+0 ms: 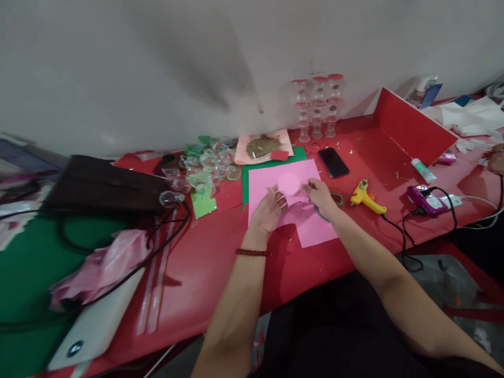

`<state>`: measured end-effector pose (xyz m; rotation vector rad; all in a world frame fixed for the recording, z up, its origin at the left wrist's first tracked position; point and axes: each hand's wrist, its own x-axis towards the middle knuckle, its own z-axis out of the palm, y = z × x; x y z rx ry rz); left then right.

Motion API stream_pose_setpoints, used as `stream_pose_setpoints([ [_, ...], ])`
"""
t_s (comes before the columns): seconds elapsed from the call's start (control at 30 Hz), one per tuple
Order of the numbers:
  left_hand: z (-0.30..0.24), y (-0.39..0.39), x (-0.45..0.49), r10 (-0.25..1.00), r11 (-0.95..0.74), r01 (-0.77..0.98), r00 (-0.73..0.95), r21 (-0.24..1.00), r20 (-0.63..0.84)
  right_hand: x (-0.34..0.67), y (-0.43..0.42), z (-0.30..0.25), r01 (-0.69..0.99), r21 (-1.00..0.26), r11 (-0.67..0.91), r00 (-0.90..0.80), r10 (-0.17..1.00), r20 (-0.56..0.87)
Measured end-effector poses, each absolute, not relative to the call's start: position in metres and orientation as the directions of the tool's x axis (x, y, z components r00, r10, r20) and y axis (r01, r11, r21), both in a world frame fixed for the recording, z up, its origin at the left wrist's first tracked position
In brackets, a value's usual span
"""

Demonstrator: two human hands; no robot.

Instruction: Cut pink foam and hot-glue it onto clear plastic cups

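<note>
Both my hands meet over a pink paper sheet [307,226] on the red table [220,262]. My left hand [268,209], with a dark red bead bracelet on its wrist, pinches the left side of a small pink paper piece [290,187] with a round top. My right hand [321,195] pinches the same piece from the right. The piece is lifted a little above the sheet. A green sheet [244,184] lies under the pink one.
A black phone [334,162], a yellow glue gun [366,197], a purple device [426,200] with cables and a glue bottle [423,170] lie to the right. Clear plastic cups [205,168] and a dark bag [106,185] lie left. Stacked clear cups [318,107] stand by the wall. A red divider [413,126] stands right.
</note>
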<state>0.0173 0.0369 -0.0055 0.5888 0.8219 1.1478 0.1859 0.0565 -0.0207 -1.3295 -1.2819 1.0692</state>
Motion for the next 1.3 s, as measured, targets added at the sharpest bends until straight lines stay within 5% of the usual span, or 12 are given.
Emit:
stream_pose_setpoints([
  [0.13,-0.002,0.032,0.014,0.955,0.293,-0.547,0.209,0.784,-0.212,0.186,0.055,-0.020,0.299,-0.943,0.144,0.070,0.983,0.172],
  [0.3,0.001,0.028,0.018,0.967,0.191,-0.551,0.247,0.812,-0.060,0.185,0.057,-0.023,0.188,-0.952,0.240,0.000,0.970,0.244],
  [0.5,-0.004,0.032,0.014,0.979,0.135,-0.595,0.201,0.792,-0.016,0.184,0.054,-0.017,-0.139,-0.988,0.063,-0.082,0.994,0.075],
  [0.6,-0.006,0.032,0.011,0.983,0.112,-0.599,0.182,0.793,-0.001,0.183,0.047,-0.007,-0.274,-0.960,0.057,-0.232,0.965,0.123],
  [0.73,-0.003,0.030,0.013,0.977,0.082,-0.580,0.206,0.811,0.048,0.182,0.037,0.005,-0.283,-0.958,0.051,-0.315,0.938,0.143],
  [0.97,-0.002,0.034,0.018,0.940,-0.024,-0.535,0.275,0.844,0.201,0.180,0.034,0.009,-0.361,-0.932,0.008,-0.226,0.969,0.096],
  [1.2,-0.024,0.053,0.004,0.982,-0.074,-0.526,-0.189,0.847,-0.032,0.186,0.036,0.016,-0.540,-0.830,-0.142,-0.282,0.959,0.020],
  [1.3,-0.020,0.051,0.006,0.999,-0.006,-0.501,-0.050,0.866,-0.022,0.184,0.039,0.011,-0.516,-0.846,-0.132,-0.259,0.966,0.007],
])
